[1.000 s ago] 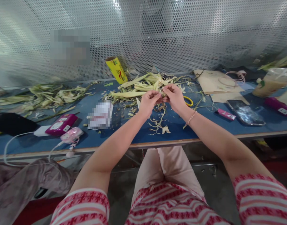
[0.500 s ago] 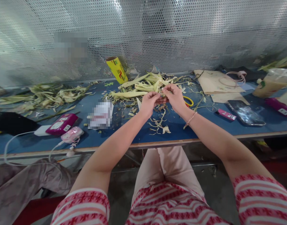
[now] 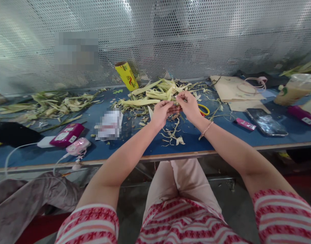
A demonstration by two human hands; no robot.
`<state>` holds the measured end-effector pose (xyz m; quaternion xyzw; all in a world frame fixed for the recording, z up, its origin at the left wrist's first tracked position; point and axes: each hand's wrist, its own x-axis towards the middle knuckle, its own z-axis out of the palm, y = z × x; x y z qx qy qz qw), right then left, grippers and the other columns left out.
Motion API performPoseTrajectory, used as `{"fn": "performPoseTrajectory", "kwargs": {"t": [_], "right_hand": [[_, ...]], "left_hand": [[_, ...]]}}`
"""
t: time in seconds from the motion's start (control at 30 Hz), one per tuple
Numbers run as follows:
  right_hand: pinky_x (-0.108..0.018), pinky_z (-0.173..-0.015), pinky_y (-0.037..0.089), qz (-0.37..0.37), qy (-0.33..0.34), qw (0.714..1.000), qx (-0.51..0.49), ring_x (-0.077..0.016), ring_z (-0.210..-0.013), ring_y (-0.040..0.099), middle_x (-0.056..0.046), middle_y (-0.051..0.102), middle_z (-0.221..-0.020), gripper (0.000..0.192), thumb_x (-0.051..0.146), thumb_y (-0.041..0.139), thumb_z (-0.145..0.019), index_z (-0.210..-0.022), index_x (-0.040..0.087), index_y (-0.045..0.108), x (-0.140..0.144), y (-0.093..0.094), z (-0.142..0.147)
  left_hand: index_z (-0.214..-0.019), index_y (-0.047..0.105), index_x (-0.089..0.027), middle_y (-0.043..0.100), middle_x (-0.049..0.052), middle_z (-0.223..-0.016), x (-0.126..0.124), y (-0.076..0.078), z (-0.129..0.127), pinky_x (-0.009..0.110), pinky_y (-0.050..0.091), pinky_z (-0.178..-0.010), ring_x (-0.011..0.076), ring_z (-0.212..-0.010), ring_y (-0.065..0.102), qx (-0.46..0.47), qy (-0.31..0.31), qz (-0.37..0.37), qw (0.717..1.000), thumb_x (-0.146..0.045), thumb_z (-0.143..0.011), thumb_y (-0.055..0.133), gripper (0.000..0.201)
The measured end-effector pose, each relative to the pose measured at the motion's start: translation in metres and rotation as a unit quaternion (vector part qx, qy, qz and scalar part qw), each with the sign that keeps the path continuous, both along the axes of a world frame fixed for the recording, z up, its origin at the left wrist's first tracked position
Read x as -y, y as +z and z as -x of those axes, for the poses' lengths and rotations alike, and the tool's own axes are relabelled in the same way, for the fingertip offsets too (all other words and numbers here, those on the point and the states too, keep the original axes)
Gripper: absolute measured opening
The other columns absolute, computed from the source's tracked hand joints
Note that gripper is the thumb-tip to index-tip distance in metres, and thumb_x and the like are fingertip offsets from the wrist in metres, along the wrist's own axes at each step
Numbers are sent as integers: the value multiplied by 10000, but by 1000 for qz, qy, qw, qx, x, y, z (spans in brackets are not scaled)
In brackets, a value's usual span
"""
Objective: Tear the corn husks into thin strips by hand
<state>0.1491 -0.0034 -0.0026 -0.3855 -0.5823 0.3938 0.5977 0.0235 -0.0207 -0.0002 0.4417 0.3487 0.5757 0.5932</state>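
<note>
While both hands meet above the blue table (image 3: 135, 149), the left hand (image 3: 162, 113) and right hand (image 3: 189, 106) pinch one small husk piece (image 3: 176, 108) between fingertips, raised just near of the far husk pile (image 3: 155, 93), scraps (image 3: 172, 134) lying below.

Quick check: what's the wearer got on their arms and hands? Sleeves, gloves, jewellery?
No gloves: left hand and right hand are bare, as are both forearms. Short sleeves with red, pink and white stripes end near the elbows. A thin pale string bracelet circles the right wrist. No rings discernible.
</note>
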Motion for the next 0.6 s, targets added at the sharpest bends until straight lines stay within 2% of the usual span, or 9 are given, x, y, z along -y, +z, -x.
{"fn": "performPoseTrajectory", "kwargs": {"t": [0.27,0.47,0.6], "right_hand": [[-262,-487,464,-2,-6,1000,0,-93,-519,498,29,530,-708,170,362,666,-780,-797,250,539,-3,-2,0],[-284,-537,484,-25,4,999,31,-105,-557,528,26,534,-707,155,314,665,-791,-768,240,531,8,5,1],[-307,-582,510,-44,16,998,41,-122,-590,551,24,540,-690,145,313,635,-819,-765,240,523,14,7,3]], "left_hand": [[-696,585,-143,656,13,-620,1,0,-1,315,558,-763,126,-625,665,4,-4,-6,1000,-207,-737,688,128],[-733,614,-141,639,-1,-620,-1,-1,2,269,535,-736,94,-604,622,11,-3,1,1000,-170,-710,700,93],[-770,645,-141,630,-4,-629,-4,-2,4,284,521,-784,94,-637,618,26,-17,6,1000,-157,-693,705,99]]}}
